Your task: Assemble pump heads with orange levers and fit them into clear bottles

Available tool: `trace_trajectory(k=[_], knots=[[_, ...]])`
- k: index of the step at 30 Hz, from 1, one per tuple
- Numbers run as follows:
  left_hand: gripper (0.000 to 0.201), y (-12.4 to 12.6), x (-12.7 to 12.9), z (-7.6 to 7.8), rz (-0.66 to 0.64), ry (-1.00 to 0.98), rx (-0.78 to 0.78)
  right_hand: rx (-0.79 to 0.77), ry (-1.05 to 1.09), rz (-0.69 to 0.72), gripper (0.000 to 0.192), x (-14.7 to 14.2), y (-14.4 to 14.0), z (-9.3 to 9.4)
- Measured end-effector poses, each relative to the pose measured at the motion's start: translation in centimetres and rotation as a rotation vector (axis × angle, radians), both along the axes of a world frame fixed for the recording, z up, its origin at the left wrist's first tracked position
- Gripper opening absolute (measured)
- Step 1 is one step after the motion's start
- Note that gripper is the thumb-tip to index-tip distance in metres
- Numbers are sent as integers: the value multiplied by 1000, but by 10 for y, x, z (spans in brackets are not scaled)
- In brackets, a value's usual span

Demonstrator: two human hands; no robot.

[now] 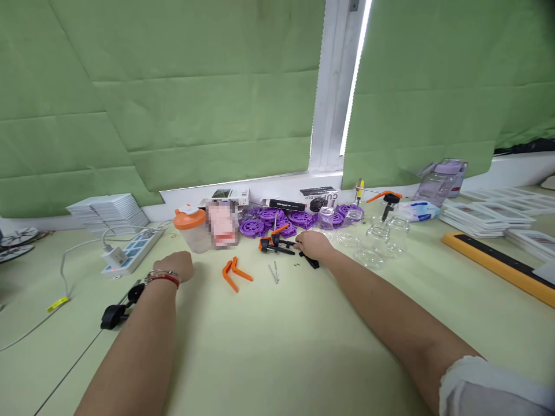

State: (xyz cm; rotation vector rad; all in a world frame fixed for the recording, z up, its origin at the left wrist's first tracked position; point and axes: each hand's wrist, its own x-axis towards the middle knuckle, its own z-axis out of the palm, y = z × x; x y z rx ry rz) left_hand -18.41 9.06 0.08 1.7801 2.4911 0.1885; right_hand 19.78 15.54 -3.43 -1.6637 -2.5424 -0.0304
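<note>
Got R hand (pixel 316 247) at black part (pixel 309 261) by orange-black clamps (pixel 277 247), ctr of table (pixel 277 346), L hand (pixel 180 267) left of orange levers (pixel 241 273), can't tell grip on either, could scatter tiny metal bits (pixel 296 264) if dragging R hand low.

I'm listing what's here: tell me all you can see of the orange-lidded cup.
The orange-lidded cup has a cloudy, see-through body, apparently plastic, narrowing toward its base, and a broad orange lid with a white part on top. It stands upright on the table, lid on, beside the blurred pink item. The left hand is near its base; whether they touch is unclear.
</note>
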Motion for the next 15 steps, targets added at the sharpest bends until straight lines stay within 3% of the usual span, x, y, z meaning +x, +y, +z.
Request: trace_trajectory(k=[4,8,12,15], knots=[[7,-5,-16,1,-5,89,-137,20,52,-9,29,3,-4,4],[4,-9,-15,2,-71,119,-171,24,116,1,27,5,-9,9],[8,-12,3,15,-174,118,-129,22,210,31,24,3,-19,15],[18,-15,30,29,-303,93,-62,9,292,87,25,-5,-31,21]])
